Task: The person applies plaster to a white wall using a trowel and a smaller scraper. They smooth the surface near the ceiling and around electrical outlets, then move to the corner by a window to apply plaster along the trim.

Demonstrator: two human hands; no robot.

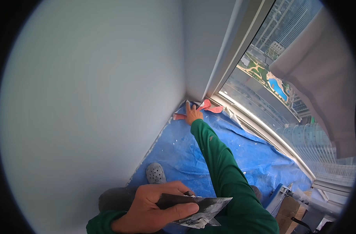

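My left hand [158, 208] is closed around flat putty knives [203, 208], whose blades are smeared with white compound. At least two blades overlap, and their handles are mostly hidden by the hand. My right arm stretches far forward to the corner of the floor. There my right hand [193, 115] presses down with its fingers apart, touching the edge of the blue plastic sheet [174, 144]. Red tape [214, 108] lies crumpled just right of the fingers, and another red strip [179, 116] sits to their left. Exactly what lies beneath the fingertips is hidden.
A plain pale wall [92, 97] rises on the left. To the right, a window [267, 93] looks down on a city from high up, with a grey curtain [322, 78] hanging before it. A cardboard box [289, 212] stands at lower right. A grey clog [155, 172] shows on my foot.
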